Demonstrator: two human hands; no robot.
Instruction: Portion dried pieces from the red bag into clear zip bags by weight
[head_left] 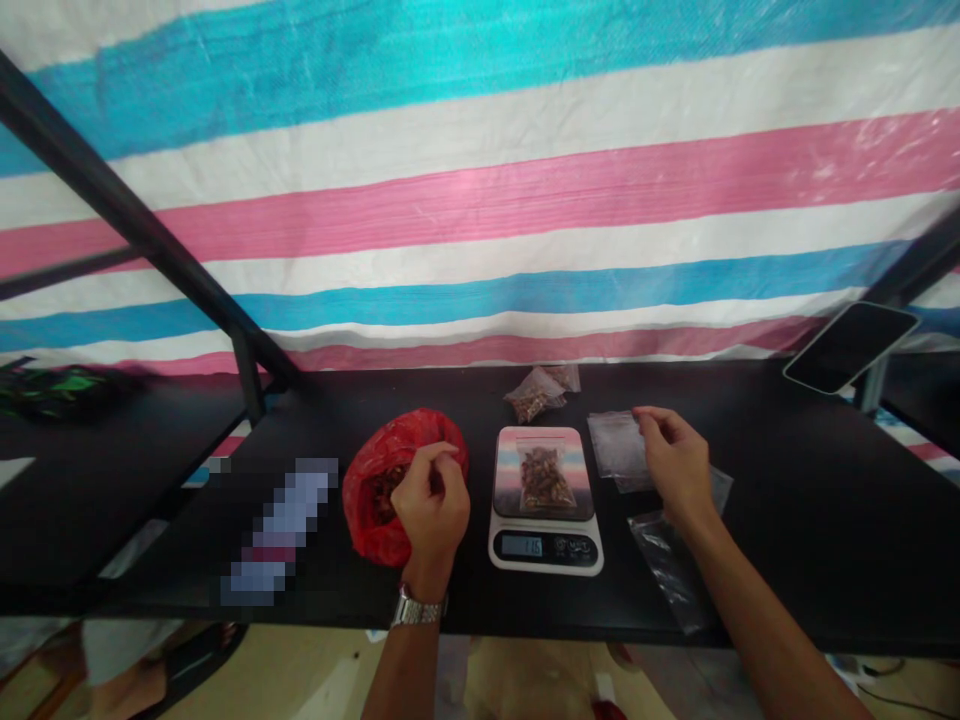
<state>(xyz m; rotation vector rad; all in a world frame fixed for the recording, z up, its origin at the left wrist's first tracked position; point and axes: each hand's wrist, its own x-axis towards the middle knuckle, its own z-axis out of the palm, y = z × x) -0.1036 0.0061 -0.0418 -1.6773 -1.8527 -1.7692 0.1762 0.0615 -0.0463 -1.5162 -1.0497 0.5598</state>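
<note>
My left hand [433, 503], with a metal-band watch on its wrist, is over the right side of a red plastic bag [363, 530]. Its fingers are curled closed; anything in them is hidden. Brown dried pieces [386, 495] show inside the bag. A white kitchen scale [547, 548] stands between my hands, its lit display showing digits like 11.6. On its plate lies a clear zip bag filled with brown pieces [546, 478]. My right hand [679, 465] pinches at the top edge of a stack of small clear zip bags [616, 445].
Filled small bags [534, 394] lie behind the scale. A larger clear plastic bag [670, 570] is under my right forearm. A phone [851, 347] leans at the back right. A blurred-out item [281, 530] lies left on the black table [480, 605]. Striped sheeting [480, 200] hangs behind.
</note>
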